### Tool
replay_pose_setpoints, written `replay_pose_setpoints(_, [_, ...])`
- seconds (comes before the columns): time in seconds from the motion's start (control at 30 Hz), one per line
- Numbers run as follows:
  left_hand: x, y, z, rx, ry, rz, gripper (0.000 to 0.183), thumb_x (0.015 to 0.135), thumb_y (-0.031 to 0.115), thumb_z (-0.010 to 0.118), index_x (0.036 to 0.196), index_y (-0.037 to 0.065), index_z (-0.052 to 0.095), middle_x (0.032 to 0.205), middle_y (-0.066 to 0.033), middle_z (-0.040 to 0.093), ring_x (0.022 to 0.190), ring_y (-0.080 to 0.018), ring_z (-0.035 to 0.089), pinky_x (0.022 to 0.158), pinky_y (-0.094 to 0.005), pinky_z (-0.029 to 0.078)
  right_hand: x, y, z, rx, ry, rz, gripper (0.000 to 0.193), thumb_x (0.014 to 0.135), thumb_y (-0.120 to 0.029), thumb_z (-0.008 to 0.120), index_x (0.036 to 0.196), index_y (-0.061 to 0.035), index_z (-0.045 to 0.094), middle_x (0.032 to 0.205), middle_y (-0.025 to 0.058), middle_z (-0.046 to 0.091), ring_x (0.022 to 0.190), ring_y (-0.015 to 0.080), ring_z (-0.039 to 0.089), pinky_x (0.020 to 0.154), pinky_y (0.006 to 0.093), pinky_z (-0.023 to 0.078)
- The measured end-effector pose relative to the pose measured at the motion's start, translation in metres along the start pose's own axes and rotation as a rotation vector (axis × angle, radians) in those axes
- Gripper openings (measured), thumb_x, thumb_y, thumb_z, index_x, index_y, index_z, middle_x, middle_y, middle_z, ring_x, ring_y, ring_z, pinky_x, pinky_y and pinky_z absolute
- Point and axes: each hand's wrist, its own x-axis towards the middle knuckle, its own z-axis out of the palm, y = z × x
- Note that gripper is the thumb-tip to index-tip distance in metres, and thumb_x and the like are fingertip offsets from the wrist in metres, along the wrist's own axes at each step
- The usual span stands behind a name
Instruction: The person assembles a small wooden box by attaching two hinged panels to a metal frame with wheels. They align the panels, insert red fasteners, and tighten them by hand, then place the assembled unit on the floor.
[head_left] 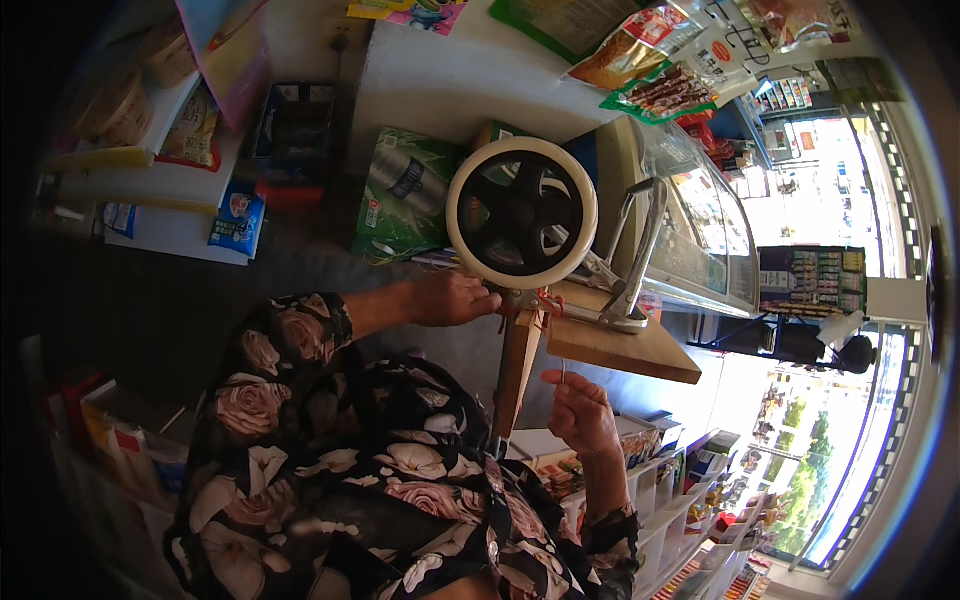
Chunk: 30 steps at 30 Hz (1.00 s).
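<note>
A wheel (522, 212) with a cream tyre and black spoked hub stands in front of me, joined to a metal tube frame (650, 235). Below it are a wooden board (625, 348) and a narrower wooden piece (517, 372), with a bit of red material (541, 302) at the metal joint. My left hand (452, 300) is closed, fingertips at that joint under the wheel; what they grip is hidden. Lower right, my right hand (583, 412) pinches a thin pale strand (562, 370) just under the board's edge. Whether it is wire or thread is unclear.
Behind the wheel stands a green carton (405, 190). A glass-topped display case (690, 215) is at the right, with snack packets (665, 90) hanging above. Shelves with goods (190, 160) line the left; white racks (665, 500) stand lower right.
</note>
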Motion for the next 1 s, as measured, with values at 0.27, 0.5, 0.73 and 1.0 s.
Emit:
replay_pose_setpoints(0.27, [-0.011,-0.004,0.005,0.067,0.062,0.007,0.006,0.081,0.006,0.056,0.087,0.005,0.054,0.063,-0.0028,0.049,0.058,-0.0192,0.051,0.056,-0.0308,0.045,0.013,-0.025,0.012,-0.107,-0.064,0.104,0.023,0.094,-0.008,0.048,0.112,0.0006,0.060,0.055,-0.0028,0.041,0.043,0.0036,0.036,0.037,0.0181,0.025])
replay_pose_setpoints(0.5, [-0.011,-0.013,-0.007,0.073,-0.093,0.086,0.010,0.078,0.008,0.063,0.085,0.005,0.057,0.062,-0.0033,0.050,0.062,-0.0185,0.058,0.056,-0.0327,0.048,0.001,-0.021,0.035,0.160,-0.068,0.027,0.024,0.096,-0.012,0.047,0.113,0.0006,0.059,0.060,0.0063,0.057,0.038,0.0078,0.040,0.035,0.0201,0.029])
replay_pose_setpoints(0.73, [0.001,0.007,-0.009,0.073,-0.077,-0.134,0.009,0.081,0.010,0.058,0.088,0.004,0.057,0.069,-0.0066,0.057,0.071,-0.0233,0.061,0.069,-0.0346,0.048,0.003,-0.011,0.050,-0.104,0.052,-0.117,0.038,0.095,-0.028,0.049,0.115,0.0045,0.055,0.066,0.0080,0.059,0.046,0.0096,0.045,0.041,0.0207,0.035])
replay_pose_setpoints(1.0, [0.027,0.027,-0.027,-0.610,-0.156,-0.631,0.013,0.085,0.010,0.058,0.097,0.006,0.061,0.086,-0.0104,0.062,0.084,-0.0283,0.061,0.074,-0.0367,0.047,0.005,0.000,0.064,0.086,0.095,-0.137,0.038,0.093,-0.034,0.048,0.105,0.0009,0.058,0.058,0.0045,0.050,0.044,0.0121,0.042,0.041,0.0235,0.033])
